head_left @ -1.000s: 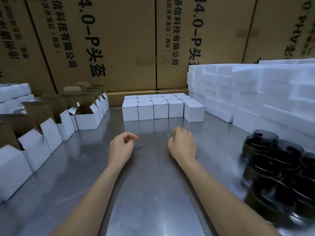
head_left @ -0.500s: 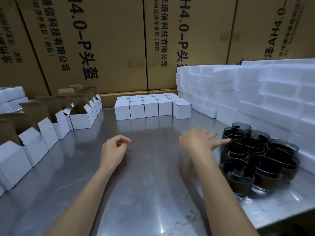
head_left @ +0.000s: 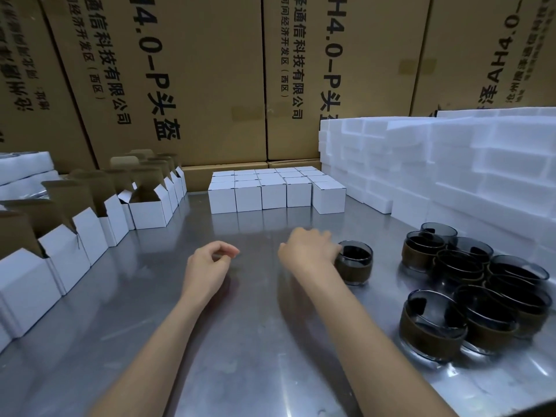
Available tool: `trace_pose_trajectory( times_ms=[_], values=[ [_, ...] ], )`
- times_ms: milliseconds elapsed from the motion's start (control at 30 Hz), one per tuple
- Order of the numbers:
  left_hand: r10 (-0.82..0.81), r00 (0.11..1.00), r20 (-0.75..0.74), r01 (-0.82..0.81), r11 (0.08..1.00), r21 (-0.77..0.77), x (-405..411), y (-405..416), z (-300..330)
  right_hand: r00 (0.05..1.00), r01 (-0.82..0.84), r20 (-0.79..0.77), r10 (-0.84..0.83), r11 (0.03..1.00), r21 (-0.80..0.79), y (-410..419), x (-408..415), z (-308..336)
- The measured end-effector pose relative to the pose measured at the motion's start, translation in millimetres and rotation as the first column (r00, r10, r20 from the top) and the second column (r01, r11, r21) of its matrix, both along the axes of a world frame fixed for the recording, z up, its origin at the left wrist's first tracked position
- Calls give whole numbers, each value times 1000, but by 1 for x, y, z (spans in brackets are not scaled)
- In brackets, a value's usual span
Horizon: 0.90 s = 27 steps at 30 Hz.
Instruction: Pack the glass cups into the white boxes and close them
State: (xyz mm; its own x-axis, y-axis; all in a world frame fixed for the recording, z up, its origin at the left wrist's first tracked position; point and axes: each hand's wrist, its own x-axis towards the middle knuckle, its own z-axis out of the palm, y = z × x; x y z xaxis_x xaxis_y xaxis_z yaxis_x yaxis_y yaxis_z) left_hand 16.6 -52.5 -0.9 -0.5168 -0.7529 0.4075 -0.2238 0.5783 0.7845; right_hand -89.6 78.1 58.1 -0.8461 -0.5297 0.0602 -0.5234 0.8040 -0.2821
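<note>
My right hand (head_left: 308, 247) grips a dark glass cup (head_left: 356, 264) with a brown band, which stands apart from the others on the steel table (head_left: 246, 341). Several more dark glass cups (head_left: 475, 284) cluster at the right. My left hand (head_left: 209, 264) hovers over the table's middle with fingers loosely curled, thumb and forefinger close, holding nothing. A row of open white boxes (head_left: 147, 203) with raised brown flaps runs along the left. Several closed white boxes (head_left: 275, 189) stand in a block at the back centre.
White foam blocks (head_left: 436, 164) are stacked high along the right and back right. Large brown cartons (head_left: 210, 79) with printed text wall off the back. More white foam (head_left: 21, 170) lies at the far left. The table's front right edge falls off near the cups.
My right hand reached right to the cup cluster, took hold of one cup and drew it left, apart from the rest. My left hand stayed nearly still.
</note>
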Motion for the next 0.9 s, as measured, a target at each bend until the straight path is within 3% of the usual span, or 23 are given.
trace_pose_trajectory(
  times_ms=[200, 333, 400, 500, 567, 700, 900],
  values=[
    [-36, 999, 40, 38, 999, -30, 0, 3, 0, 982, -188, 8, 188, 982, -36, -43, 24, -1],
    [-57, 997, 54, 60, 997, -55, -1, 2, 1, 967, -253, -106, 232, 924, -288, -46, 18, 0],
    [-63, 996, 64, 66, 997, -39, -3, 1, -1, 975, -209, -38, 219, 848, -487, -40, 3, 2],
    [-96, 992, 77, 101, 993, -67, -5, 0, -3, 938, 60, 274, 215, 675, -735, -27, -26, 3],
    [-127, 987, 103, 137, 985, -108, -6, 2, -5, 902, 207, 392, 183, 614, -762, -17, -43, -6],
    [-137, 957, 256, 200, 951, -238, -9, 5, -8, 866, 325, 481, 140, 574, -751, -4, -51, -33],
    [-125, 934, 335, 239, 914, -327, -8, 9, -7, 902, 250, 413, 126, 627, -738, -14, -47, -51]
  ],
)
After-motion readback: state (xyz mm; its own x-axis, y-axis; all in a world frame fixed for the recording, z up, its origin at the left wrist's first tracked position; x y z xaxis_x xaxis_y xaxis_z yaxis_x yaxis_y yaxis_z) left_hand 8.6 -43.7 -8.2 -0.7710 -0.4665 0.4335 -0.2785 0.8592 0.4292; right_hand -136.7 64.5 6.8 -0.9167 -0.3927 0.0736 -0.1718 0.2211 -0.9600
